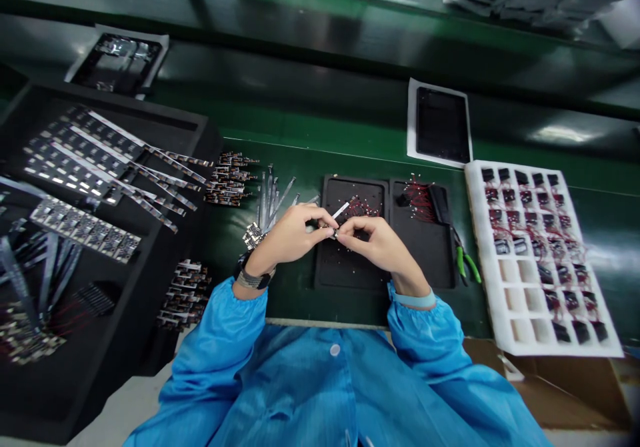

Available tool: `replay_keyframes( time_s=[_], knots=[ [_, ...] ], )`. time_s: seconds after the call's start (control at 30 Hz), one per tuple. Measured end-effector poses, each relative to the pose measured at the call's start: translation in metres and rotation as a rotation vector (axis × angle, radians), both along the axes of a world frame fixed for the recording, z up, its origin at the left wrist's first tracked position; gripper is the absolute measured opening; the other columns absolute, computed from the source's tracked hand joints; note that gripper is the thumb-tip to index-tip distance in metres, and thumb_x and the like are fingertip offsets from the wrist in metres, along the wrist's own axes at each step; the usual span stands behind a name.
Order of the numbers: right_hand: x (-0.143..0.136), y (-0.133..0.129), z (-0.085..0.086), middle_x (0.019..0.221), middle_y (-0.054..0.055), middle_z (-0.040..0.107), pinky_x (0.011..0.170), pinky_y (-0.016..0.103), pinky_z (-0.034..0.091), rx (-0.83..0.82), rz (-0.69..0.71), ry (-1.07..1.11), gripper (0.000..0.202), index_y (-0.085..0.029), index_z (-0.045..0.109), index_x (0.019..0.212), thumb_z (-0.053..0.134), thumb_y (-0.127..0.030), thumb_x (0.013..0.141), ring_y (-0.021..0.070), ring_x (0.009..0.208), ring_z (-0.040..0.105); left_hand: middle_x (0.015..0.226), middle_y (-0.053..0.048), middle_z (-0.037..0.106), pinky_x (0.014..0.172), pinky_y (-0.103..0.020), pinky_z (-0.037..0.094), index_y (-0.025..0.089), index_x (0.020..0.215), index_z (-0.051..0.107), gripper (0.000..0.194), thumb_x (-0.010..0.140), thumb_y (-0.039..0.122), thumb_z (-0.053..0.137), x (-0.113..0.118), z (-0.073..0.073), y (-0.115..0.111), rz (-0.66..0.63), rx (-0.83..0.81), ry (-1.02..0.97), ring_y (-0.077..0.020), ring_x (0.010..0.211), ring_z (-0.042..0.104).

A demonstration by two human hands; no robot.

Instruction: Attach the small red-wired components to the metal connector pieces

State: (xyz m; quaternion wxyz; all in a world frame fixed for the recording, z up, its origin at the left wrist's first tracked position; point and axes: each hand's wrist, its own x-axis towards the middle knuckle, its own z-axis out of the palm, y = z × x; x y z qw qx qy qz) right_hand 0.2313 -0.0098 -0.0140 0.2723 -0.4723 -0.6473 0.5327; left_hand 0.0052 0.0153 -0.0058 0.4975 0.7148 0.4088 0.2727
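Over the shallow, black, rectangular tray [337, 272], the left hand [305, 235] and the right hand [373, 239] meet at a tiny, pale-and-dark electronic part [333, 234], each pinching it between thumb and forefinger; how firmly they squeeze cannot be told. A narrow white strip [341, 210] slants up beside the fingertips, above the tray, and whether it joins the part is hidden. With so small a hold, a slight slip could drop the part into the tray, where it might get lost among the fine, red, tangled wires [365, 208] and scattered pale specks. Uneven pulling between the two hands could crease the strip or strain a joint, if it is attached. The right wrist crosses the tray's right side, so a lowered sleeve could drag on the loose wires. Left of the tray, bare patterned circuit boards with flat, silvery ribbon cables [253, 235] lie near the left wrist; a careless sweep of the forearm could snag or bend them. Right of the tray, the green-handled pliers [467, 265] rest close to the white foam tray of black components [510, 270], and a knock could push them against it.
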Motion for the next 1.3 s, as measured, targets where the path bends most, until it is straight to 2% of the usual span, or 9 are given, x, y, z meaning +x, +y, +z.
replay_keyframes(
  time_s=[0.3,0.7,0.87,1.03,1.3],
  knots=[
    [0.000,-0.001,0.001,0.074,0.002,0.070,0.069,0.029,0.048,-0.048,-0.029,-0.026,0.021,-0.017,0.075,0.084,0.074,-0.036,0.092,0.0151,0.069,0.060,0.087,-0.003,0.076,0.084,-0.032,0.050,0.020,0.092,0.081,0.012,0.088,0.014,0.070,0.001,0.000,0.000,0.009,-0.029,-0.009,-0.0187,0.085,0.069],
    [0.002,0.000,-0.001,0.076,0.002,0.071,0.072,0.030,0.049,-0.079,-0.002,0.059,0.019,-0.017,0.078,0.085,0.077,-0.036,0.090,0.0159,0.071,0.061,0.082,-0.003,0.076,0.079,-0.030,0.052,0.018,0.091,0.081,0.009,0.086,0.015,0.074,-0.002,-0.008,0.004,-0.037,-0.138,-0.150,-0.0171,0.079,0.069],
    [0.001,-0.001,0.000,0.076,0.002,0.071,0.072,0.030,0.049,-0.055,-0.010,0.064,0.018,-0.018,0.079,0.084,0.078,-0.035,0.089,0.0163,0.072,0.061,0.079,-0.004,0.077,0.084,-0.032,0.055,0.019,0.089,0.082,0.009,0.084,0.017,0.075,-0.001,-0.010,0.005,-0.034,-0.173,-0.144,-0.0206,0.087,0.073],
    [0.001,-0.001,0.000,0.076,0.003,0.072,0.073,0.032,0.050,-0.064,-0.023,0.046,0.021,-0.019,0.079,0.083,0.079,-0.039,0.089,0.0177,0.073,0.062,0.085,-0.005,0.080,0.089,-0.036,0.056,0.020,0.090,0.082,0.009,0.085,0.019,0.074,-0.001,-0.012,0.005,-0.032,-0.169,-0.129,-0.0235,0.095,0.075],
    [0.001,0.000,0.001,0.079,0.004,0.072,0.074,0.033,0.050,-0.033,-0.008,0.042,0.023,-0.019,0.079,0.082,0.079,-0.041,0.088,0.0180,0.073,0.062,0.086,-0.006,0.080,0.097,-0.038,0.056,0.020,0.088,0.083,0.009,0.084,0.019,0.075,-0.001,-0.010,0.005,-0.030,-0.161,-0.116,-0.0247,0.098,0.076]
  ],
)
